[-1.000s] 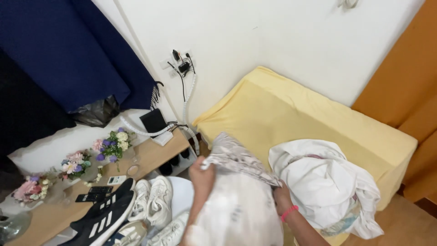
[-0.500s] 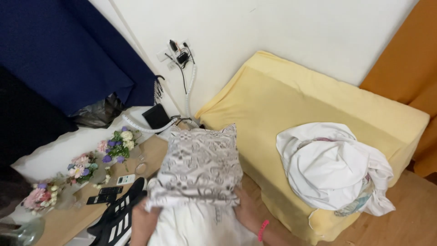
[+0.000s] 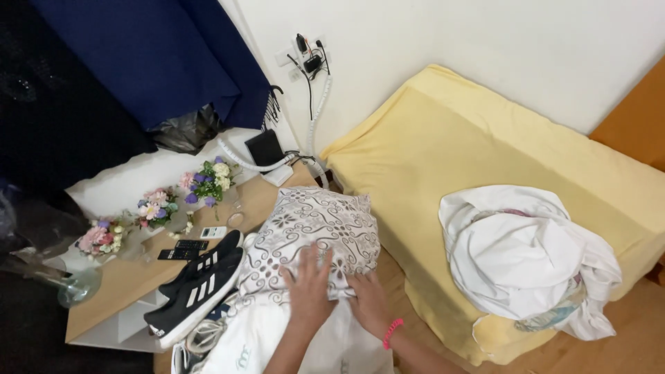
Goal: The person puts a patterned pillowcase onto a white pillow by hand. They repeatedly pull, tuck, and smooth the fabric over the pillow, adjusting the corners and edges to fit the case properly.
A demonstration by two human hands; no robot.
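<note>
Pressing flat with fingers spread, the left hand (image 3: 309,285) and right hand (image 3: 369,302) lay on a patterned pillow (image 3: 313,235), gripping nothing. The pillow sat just off the low table's (image 3: 131,280) right end, beside black sneakers (image 3: 197,287). Bare yellow mattress (image 3: 443,152) stretched rightward toward a white bundle (image 3: 523,260) near its front edge.

Open yellow mattress (image 3: 485,138) top to your right, white laundry heap (image 3: 519,256) blocks its near corner, black sneakers (image 3: 197,284) crowd your left side, flower vases (image 3: 208,181) & remotes (image 3: 183,249) clutter low shelf (image 3: 118,284), cables (image 3: 312,90) hang down wall ahead.
</note>
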